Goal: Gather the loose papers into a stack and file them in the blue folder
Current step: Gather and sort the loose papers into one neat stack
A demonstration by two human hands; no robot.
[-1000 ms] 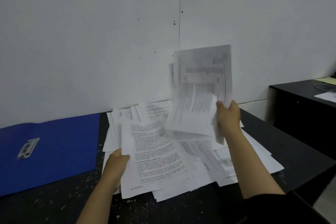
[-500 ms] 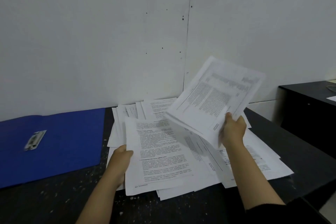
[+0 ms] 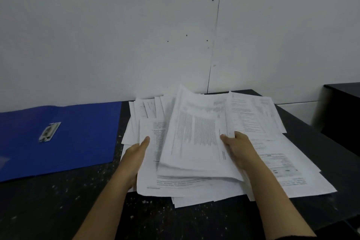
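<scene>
A speckled black tabletop [image 3: 58,210] meets a pale wall. The open blue cardboard folder [image 3: 81,136] lies centre-left. Both hands, left [image 3: 136,154] and right [image 3: 239,148], clutch the messy heap of white printed papers [image 3: 194,142]; its print is blurred.

The loose papers [image 3: 263,142] are white printed sheets heaped in an untidy, fanned-out pile just right of the blue folder [image 3: 78,138], a raised bundle [image 3: 194,142] tilted on top of them. The blue folder lies open and flat, its metal clip [image 3: 49,131] showing.
</scene>
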